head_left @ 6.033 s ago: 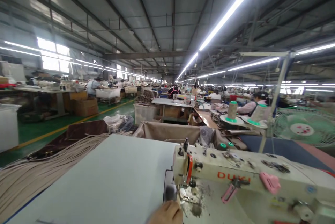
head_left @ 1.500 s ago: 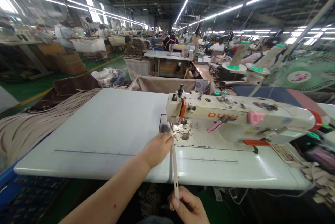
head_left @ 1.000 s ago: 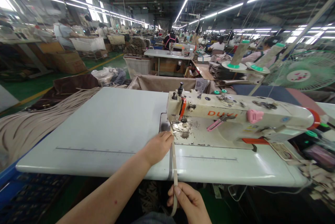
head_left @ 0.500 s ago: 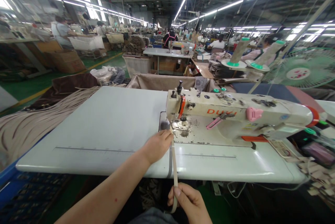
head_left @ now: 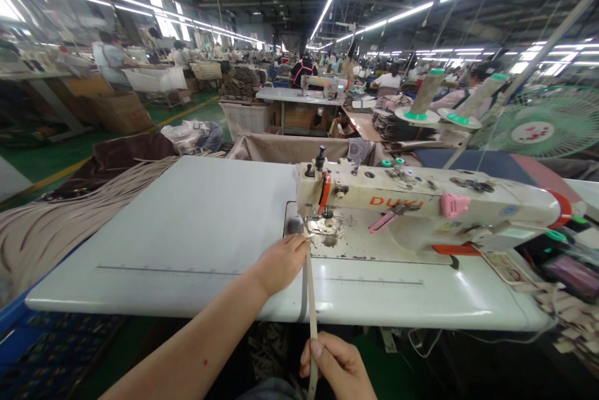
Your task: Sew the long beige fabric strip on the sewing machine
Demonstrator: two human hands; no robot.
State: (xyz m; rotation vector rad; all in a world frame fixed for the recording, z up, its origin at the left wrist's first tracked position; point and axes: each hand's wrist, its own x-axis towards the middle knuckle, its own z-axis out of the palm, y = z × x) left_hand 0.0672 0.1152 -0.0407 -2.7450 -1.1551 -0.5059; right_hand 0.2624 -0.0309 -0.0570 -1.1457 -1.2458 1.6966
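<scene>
A narrow beige strip point(head_left: 311, 300) runs from the needle area of the sewing machine point(head_left: 421, 200) toward me and over the table's front edge. My left hand point(head_left: 285, 263) lies on the strip close to the presser foot, fingers together and pressing it to the table. Below the edge, my right hand point(head_left: 339, 362) pinches the same strip between thumb and fingers. The strip is fairly straight between the two hands, and its lower end hangs past my right hand. My left fingertips partly hide where the strip meets the foot.
The white table point(head_left: 187, 219) has a printed ruler line. Many beige strips point(head_left: 60, 219) hang over its left side, by a blue crate point(head_left: 56, 344). Thread cones point(head_left: 425, 94) and a green fan point(head_left: 538, 125) stand at right. Other people work at machines farther back.
Both hands stay in nearly the same places on the strip. Its lower end, curled beneath my right hand before, now hangs straighter. The view has shifted very slightly.
</scene>
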